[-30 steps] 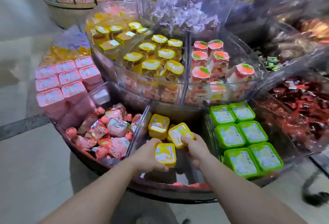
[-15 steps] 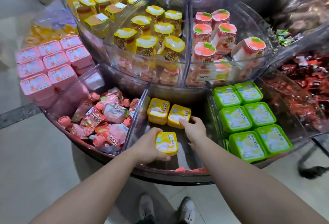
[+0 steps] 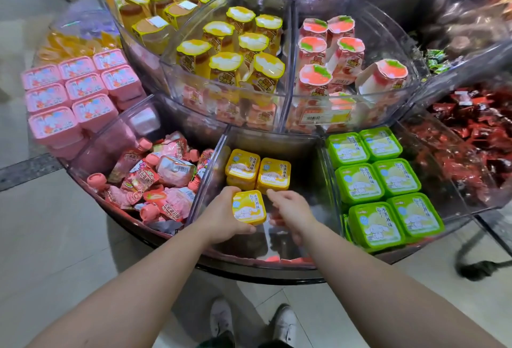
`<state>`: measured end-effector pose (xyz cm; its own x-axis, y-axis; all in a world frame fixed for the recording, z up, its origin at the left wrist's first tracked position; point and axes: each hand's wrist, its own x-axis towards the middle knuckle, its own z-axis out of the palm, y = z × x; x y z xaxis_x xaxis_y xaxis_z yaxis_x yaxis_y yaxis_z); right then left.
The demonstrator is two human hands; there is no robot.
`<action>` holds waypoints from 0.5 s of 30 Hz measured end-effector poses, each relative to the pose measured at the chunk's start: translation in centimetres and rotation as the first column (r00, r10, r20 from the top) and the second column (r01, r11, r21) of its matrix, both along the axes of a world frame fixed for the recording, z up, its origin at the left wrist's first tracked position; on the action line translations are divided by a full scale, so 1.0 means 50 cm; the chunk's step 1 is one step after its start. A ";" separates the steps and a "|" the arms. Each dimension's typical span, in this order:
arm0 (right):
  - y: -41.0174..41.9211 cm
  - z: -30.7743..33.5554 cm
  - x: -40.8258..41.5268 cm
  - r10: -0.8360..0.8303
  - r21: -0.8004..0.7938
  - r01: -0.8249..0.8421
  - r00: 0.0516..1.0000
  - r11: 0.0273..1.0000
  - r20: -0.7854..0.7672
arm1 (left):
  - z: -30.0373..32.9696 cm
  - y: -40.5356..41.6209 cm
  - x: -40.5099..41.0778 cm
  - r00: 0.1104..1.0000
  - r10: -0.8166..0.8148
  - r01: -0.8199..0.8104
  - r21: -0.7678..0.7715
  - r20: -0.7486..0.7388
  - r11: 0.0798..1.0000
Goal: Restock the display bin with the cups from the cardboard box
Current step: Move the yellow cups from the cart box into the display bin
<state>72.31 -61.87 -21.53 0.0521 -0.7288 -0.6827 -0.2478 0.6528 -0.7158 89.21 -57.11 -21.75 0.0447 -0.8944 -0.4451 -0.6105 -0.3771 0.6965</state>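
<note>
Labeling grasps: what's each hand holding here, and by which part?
Left hand grips a yellow cup by its left side. Right hand holds nothing, fingers loosely curled.

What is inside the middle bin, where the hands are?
Two yellow cups sit at the back of the bin. The left hand grips a third cup. Its underside is hidden.

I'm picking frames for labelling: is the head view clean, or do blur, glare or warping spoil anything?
Head view: the yellow cup in the left hand reads sharp; the right hand is slightly soft; glare streaks the clear bin walls; wide-angle bending curves the edges, where the red packets smear.
</note>
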 end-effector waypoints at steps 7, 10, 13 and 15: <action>0.007 -0.003 0.020 0.056 0.141 -0.085 0.978 0.986 0.203 | -0.005 -0.004 -0.022 0.989 0.141 -0.141 0.001 0.034 0.990; -0.006 -0.034 0.028 -0.007 0.188 -0.012 0.995 0.982 0.096 | -0.005 0.003 -0.021 0.992 0.119 -0.124 0.087 0.050 0.988; 0.003 -0.056 0.028 0.063 0.294 -0.055 0.998 0.954 -0.015 | 0.003 0.008 -0.016 0.988 0.114 -0.126 0.117 0.101 0.985; 0.012 -0.067 0.030 0.210 0.333 -0.163 0.971 0.929 -0.110 | 0.008 0.010 -0.014 0.990 0.056 -0.076 0.151 0.130 0.986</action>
